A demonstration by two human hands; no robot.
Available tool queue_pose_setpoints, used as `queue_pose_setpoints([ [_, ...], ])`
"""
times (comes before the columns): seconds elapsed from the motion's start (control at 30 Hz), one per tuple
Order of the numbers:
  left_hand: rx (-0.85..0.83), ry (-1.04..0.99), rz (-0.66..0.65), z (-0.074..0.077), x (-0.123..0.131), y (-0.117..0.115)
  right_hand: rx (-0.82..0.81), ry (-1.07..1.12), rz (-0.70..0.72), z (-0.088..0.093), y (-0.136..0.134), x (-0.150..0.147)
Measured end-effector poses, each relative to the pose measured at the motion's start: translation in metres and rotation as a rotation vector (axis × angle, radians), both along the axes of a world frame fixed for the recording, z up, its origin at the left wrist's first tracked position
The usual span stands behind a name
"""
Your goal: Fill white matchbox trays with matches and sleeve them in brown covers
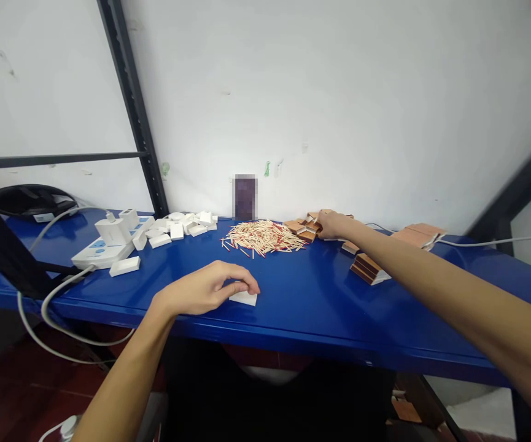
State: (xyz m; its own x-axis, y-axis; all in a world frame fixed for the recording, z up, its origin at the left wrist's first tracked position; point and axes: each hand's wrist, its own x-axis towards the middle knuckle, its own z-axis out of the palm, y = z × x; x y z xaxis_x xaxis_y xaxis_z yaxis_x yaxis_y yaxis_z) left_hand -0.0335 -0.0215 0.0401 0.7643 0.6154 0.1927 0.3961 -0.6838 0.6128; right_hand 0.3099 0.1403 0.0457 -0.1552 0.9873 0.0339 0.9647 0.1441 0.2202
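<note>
Near the front of the blue table, my left hand (214, 287) curls over a small white matchbox tray (244, 299), thumb and fingers gripping it. My right hand (332, 224) stretches to the back, its fingers closed on a brown matchbox sleeve in a loose heap of matchbox sleeves (298, 227); the fingertips are partly hidden. Between the hands and the wall lies a pile of red-tipped matches (265, 237). Several other white trays (177, 231) are heaped at the back left.
A power strip (104, 252) with plugged-in chargers stands at the left. Stacked brown sleeves (369, 269) lie under my right forearm, and more stacks (418, 234) sit further right. A dark phone-like object with a blurred screen (245, 197) leans on the wall. Black shelf posts (134, 92) frame the table (293, 307).
</note>
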Motion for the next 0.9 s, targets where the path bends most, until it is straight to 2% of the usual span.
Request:
queue_pose_setpoints([
  [0.13, 0.113, -0.004, 0.003, -0.002, 0.003, 0.002, -0.025, -0.022, -0.087, 0.005, -0.004, -0.003],
  [0.3, 0.250, -0.009, 0.025, -0.004, 0.003, 0.003, -0.098, -0.070, -0.170, 0.035, -0.017, -0.010],
  [0.4, 0.335, -0.041, 0.057, -0.005, 0.002, 0.006, -0.171, -0.107, -0.094, 0.053, -0.037, -0.019],
  [0.47, 0.384, -0.077, 0.084, -0.007, 0.001, 0.009, -0.204, -0.057, 0.038, 0.058, -0.057, -0.029],
  [0.53, 0.427, -0.114, 0.107, -0.008, -0.001, 0.011, -0.257, -0.027, 0.224, 0.056, -0.080, -0.040],
  [0.63, 0.493, -0.147, 0.133, -0.010, -0.002, 0.013, -0.406, -0.070, 0.285, 0.048, -0.105, -0.053],
  [0.77, 0.529, -0.102, 0.236, -0.011, -0.003, 0.014, -0.380, -0.101, 0.276, 0.043, -0.108, -0.055],
  [0.83, 0.428, -0.022, 0.254, -0.011, -0.004, 0.014, -0.331, -0.025, 0.322, 0.042, -0.100, -0.055],
  [0.9, 0.267, 0.066, 0.217, -0.009, -0.006, 0.015, -0.259, 0.089, 0.427, 0.037, -0.092, -0.059],
])
